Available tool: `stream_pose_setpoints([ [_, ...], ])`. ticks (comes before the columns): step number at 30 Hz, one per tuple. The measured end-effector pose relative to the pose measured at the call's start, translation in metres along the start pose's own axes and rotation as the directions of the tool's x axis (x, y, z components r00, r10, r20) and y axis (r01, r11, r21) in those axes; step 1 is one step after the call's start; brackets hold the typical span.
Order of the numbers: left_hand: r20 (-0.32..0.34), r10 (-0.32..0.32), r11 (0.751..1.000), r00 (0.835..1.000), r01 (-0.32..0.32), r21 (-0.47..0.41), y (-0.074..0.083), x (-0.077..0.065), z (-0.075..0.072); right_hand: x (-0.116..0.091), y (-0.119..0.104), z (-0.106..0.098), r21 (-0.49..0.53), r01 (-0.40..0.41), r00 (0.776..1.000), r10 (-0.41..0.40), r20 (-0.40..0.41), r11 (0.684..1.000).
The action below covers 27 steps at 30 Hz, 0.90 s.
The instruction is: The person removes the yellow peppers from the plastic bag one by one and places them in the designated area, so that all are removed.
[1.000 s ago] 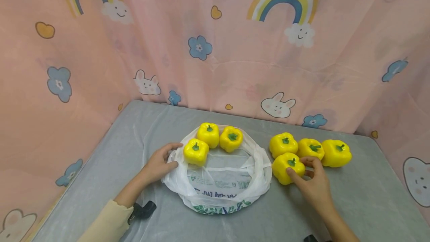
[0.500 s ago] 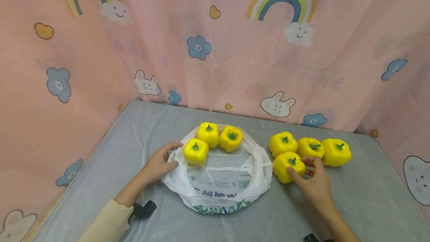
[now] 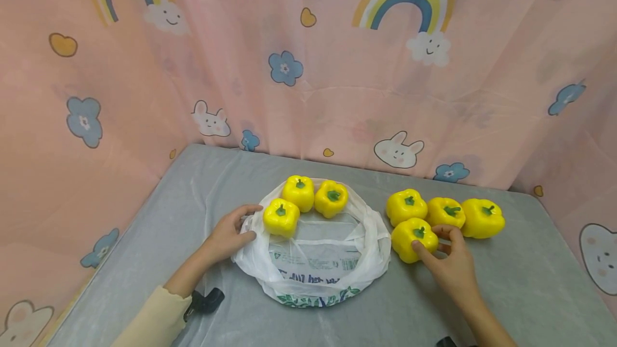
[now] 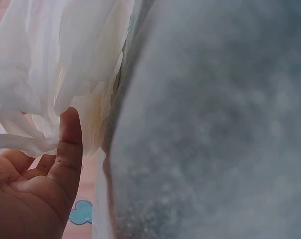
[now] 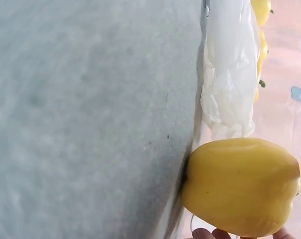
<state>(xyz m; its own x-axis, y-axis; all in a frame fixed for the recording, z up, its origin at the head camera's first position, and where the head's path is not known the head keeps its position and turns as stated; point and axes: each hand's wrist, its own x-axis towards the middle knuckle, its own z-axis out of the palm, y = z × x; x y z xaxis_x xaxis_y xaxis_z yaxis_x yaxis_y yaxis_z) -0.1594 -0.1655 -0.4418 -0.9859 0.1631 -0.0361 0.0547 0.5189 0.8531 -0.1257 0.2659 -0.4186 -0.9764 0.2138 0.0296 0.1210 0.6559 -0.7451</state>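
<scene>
In the head view a white plastic bag [image 3: 378, 240] stands with its mouth wide and its rim rolled outward. Three yellow bell peppers [image 3: 281, 218] sit inside it, gathered at the back left. My left hand [image 3: 228, 234] rests against the bag's left rim, thumb and index finger spread apart; the left wrist view has one straight finger [image 4: 70, 134] touching the white film. On the right, my right hand [image 3: 450, 261] grips a yellow bell pepper [image 3: 407, 242] between thumb and fingers, just beside the bag. The right wrist view shows this pepper's side [image 5: 240, 186] close to the grey cloth.
Behind the gripped pepper, more yellow bell peppers stand in a row: one at the left [image 3: 406, 208], one in the middle [image 3: 441, 213] and one at the right [image 3: 482, 221]. Grey cloth [image 3: 544, 283] covers the table. A pink printed curtain [image 3: 332, 111] hangs behind and along the sides.
</scene>
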Motion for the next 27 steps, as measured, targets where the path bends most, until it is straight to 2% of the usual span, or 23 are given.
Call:
stream_pose_setpoints([
  [9, -0.004, -0.001, 1.000, 1.000, 0.001, 0.013, -0.002, 0.001, 0.001, -0.004, -0.008, -0.003, -0.041, 0.045, 0.998, -0.047, -0.050, 0.998],
  [14, -0.003, -0.004, 1.000, 1.000, 0.005, 0.007, -0.003, 0.001, 0.001, -0.005, -0.016, -0.007, -0.029, 0.102, 0.991, -0.104, -0.089, 0.994],
  [21, -0.004, -0.010, 1.000, 1.000, 0.010, 0.010, -0.002, 0.001, 0.001, -0.009, -0.032, -0.006, 0.005, 0.207, 0.955, -0.201, -0.216, 0.978],
  [27, 0.001, 0.006, 1.000, 1.000, -0.006, -0.013, -0.003, 0.002, 0.001, -0.008, -0.049, 0.002, 0.096, 0.347, 0.913, -0.312, -0.264, 0.933],
])
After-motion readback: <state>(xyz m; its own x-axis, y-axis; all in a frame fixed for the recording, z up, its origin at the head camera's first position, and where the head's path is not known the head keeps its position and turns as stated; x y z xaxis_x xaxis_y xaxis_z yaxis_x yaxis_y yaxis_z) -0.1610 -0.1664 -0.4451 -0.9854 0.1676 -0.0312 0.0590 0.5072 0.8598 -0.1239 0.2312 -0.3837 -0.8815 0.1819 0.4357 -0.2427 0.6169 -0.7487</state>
